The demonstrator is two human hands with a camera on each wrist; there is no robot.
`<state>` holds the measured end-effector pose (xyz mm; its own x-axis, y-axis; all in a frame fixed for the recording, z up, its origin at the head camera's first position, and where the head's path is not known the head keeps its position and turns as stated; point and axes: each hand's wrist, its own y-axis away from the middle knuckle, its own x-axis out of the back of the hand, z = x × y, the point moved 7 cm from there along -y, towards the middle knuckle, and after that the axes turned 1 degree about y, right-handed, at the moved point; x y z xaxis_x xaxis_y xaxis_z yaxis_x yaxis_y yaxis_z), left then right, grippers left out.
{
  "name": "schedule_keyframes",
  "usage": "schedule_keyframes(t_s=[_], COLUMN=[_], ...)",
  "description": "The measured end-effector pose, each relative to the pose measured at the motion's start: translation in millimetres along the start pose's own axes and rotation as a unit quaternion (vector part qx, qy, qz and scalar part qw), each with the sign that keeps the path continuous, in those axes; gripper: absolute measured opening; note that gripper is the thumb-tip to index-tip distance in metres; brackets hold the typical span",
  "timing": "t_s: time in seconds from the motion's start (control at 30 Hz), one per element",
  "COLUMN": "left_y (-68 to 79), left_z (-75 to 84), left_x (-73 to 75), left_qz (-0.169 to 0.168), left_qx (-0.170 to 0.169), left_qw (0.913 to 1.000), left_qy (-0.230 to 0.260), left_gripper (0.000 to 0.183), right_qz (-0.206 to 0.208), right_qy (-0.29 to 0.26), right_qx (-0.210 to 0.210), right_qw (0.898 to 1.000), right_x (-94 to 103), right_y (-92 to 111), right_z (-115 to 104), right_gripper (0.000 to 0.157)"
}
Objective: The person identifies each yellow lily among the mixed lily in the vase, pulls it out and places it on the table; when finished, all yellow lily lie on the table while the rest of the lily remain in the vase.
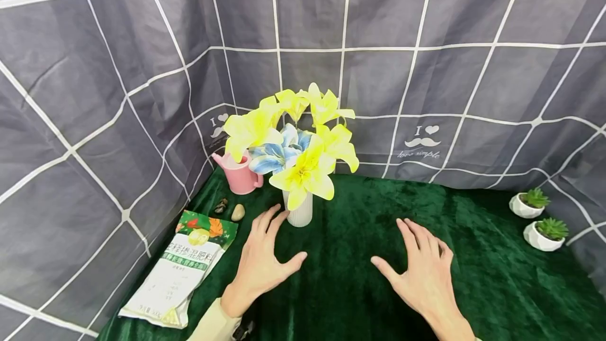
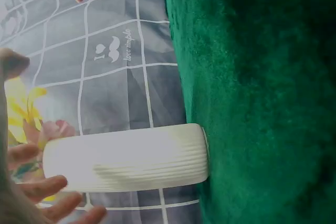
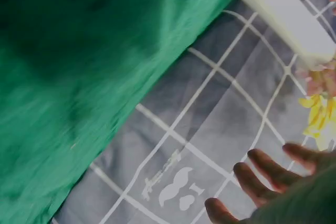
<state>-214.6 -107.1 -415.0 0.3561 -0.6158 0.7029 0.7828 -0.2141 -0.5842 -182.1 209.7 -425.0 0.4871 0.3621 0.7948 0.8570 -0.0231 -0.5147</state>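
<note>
A white ribbed vase (image 1: 301, 211) stands upright on the green cloth, full of yellow lilies (image 1: 303, 172) and blue lilies (image 1: 274, 157). My left hand (image 1: 265, 259) hovers just in front and to the left of the vase, fingers spread and holding nothing. In the left wrist view the vase (image 2: 126, 158) appears close to the fingertips. My right hand (image 1: 423, 272) is farther off to the right over the cloth, its fingers relaxed and nothing in them. The right wrist view has the vase (image 3: 289, 17) at its upper right, apart from the right hand (image 3: 273, 182).
A pink watering can (image 1: 241, 175) stands behind the vase at left. Two stones (image 1: 238, 212) lie near a white and green fertilizer bag (image 1: 177, 272). At far right are two potted succulents (image 1: 544, 234). Grey checked fabric (image 1: 379, 78) hangs behind and at the side.
</note>
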Motion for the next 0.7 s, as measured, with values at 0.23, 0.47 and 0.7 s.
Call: schedule_keyframes(t_s=[0.23,0.47,0.7], left_y=[-14.6,-37.4,-56.9], left_z=[-15.3,-32.1,-42.7], left_x=[2.1,-16.9,-37.9], left_qz=[0.080,0.094,0.102], left_qx=[0.043,0.094,0.139], left_qw=[0.9913,0.9803,0.9685], left_qy=[0.095,0.147,0.179], left_gripper=[0.075,0.081,0.095], right_qz=[0.081,0.084,0.071], right_qy=[-0.112,-0.217,-0.315], right_qx=[0.024,0.058,0.075], right_qw=[0.990,0.971,0.944], right_x=[16.3,12.6,-3.9], right_y=[-15.1,-42.1,-71.3], right_z=[-28.5,-64.7,-102.0], right_gripper=[0.051,0.032,0.017])
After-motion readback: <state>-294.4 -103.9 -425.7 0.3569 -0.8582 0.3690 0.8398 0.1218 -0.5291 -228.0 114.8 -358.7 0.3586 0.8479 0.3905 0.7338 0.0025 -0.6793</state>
